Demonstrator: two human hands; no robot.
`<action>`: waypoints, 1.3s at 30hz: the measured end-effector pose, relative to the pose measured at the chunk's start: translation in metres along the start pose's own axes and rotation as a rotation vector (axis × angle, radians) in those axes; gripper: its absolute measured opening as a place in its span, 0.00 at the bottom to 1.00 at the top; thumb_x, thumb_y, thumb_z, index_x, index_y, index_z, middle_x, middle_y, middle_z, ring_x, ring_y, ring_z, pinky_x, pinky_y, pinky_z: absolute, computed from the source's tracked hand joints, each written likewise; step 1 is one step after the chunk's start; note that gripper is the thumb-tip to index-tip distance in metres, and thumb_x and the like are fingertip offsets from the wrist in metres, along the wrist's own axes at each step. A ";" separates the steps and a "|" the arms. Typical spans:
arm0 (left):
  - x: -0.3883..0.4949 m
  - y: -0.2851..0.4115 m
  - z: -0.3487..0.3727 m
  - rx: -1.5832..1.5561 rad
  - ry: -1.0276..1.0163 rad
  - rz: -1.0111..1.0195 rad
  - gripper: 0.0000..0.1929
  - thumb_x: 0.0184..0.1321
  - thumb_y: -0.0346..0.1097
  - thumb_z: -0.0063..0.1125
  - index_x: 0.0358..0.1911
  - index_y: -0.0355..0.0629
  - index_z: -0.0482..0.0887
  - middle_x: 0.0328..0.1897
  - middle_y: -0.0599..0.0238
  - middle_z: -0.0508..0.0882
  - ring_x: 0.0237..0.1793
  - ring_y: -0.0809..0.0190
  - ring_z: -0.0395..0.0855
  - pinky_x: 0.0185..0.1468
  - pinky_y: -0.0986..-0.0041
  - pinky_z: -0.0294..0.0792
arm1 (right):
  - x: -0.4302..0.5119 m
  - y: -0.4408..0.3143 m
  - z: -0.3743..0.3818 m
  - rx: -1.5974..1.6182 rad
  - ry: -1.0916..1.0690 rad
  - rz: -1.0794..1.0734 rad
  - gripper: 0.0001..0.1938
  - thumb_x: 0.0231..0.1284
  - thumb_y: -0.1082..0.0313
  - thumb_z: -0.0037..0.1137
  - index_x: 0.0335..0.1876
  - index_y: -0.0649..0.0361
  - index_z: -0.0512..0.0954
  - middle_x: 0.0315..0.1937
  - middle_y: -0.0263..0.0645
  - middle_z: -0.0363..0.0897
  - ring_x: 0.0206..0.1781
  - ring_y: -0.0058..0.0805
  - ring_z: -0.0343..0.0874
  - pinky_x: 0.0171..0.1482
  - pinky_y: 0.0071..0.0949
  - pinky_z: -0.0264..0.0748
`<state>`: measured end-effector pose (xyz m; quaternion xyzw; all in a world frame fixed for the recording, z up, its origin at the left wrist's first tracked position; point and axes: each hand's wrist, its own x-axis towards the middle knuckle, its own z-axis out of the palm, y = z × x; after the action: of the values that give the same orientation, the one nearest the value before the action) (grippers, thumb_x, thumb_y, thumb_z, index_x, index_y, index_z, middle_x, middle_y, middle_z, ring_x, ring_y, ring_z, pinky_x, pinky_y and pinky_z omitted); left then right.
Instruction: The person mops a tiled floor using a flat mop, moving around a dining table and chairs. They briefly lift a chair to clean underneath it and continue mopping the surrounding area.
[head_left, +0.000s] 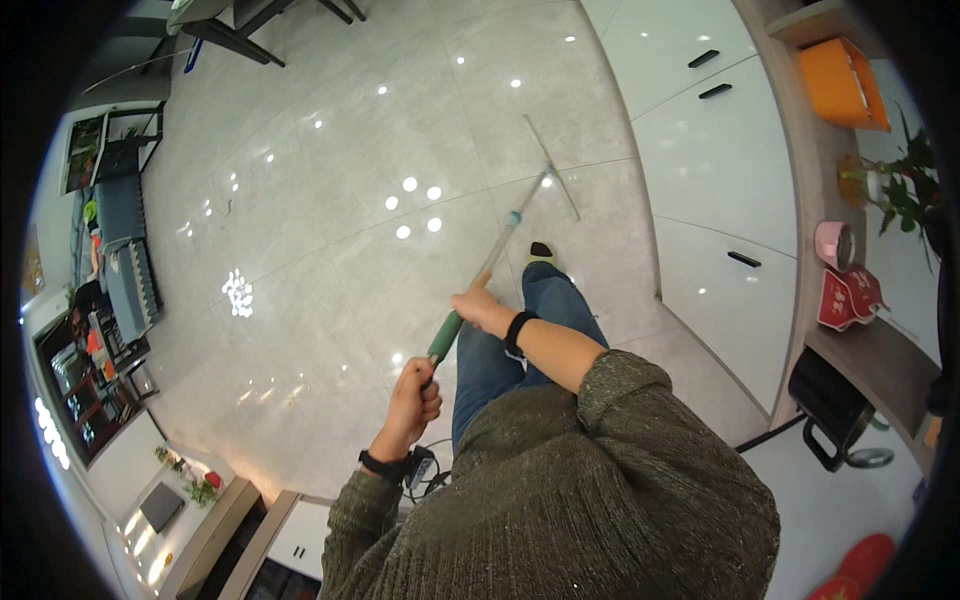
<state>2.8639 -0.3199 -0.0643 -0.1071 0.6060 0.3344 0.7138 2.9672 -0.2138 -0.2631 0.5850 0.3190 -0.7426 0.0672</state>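
Note:
A long-handled floor tool (495, 251) with a thin, wide, blurred head (562, 187) slants from my hands to the tiled floor, near the white cabinets. My left hand (411, 401) is closed around the top end of its handle. Lower down, my right hand (480, 306) wraps the pole just past the green grip (445, 335), its thumb lying along the pole. A light blue collar joins the pole's sections, and another blue piece sits at the head. The tool's head lies beyond my foot (541, 253).
White cabinets (720, 157) with black handles line the right side, under a shelf with an orange container (844, 84), a plant and a pink cup. Chair legs (240, 45) stand at the upper left, a blue-grey sofa (127, 285) at the left. Cables hang near my left wrist.

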 end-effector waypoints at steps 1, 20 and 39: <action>-0.012 0.001 -0.002 -0.033 0.039 0.017 0.05 0.69 0.38 0.37 0.33 0.55 0.64 0.14 0.79 0.53 0.12 0.75 0.47 0.14 0.81 0.40 | -0.008 -0.008 0.012 0.003 -0.070 0.017 0.54 0.56 0.62 0.50 0.68 0.70 0.15 0.19 0.41 0.70 0.13 0.29 0.62 0.15 0.28 0.59; 0.109 0.083 0.145 0.323 -0.469 0.018 0.03 0.68 0.37 0.40 0.36 0.52 0.67 0.17 0.77 0.57 0.13 0.75 0.51 0.15 0.80 0.44 | 0.003 -0.065 -0.200 0.380 0.182 -0.063 0.35 0.53 0.65 0.54 0.59 0.61 0.42 0.22 0.37 0.65 0.16 0.22 0.61 0.14 0.22 0.54; -0.017 0.162 -0.008 0.121 -0.026 0.132 0.03 0.64 0.30 0.37 0.34 0.48 0.66 0.14 0.78 0.59 0.10 0.76 0.51 0.14 0.81 0.45 | 0.037 -0.181 0.064 -0.087 -0.226 -0.123 0.55 0.53 0.57 0.53 0.70 0.73 0.22 0.22 0.42 0.72 0.15 0.30 0.67 0.16 0.29 0.62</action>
<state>2.7585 -0.2085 -0.0092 -0.0192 0.6216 0.3450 0.7030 2.8176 -0.0969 -0.2184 0.4735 0.3765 -0.7920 0.0822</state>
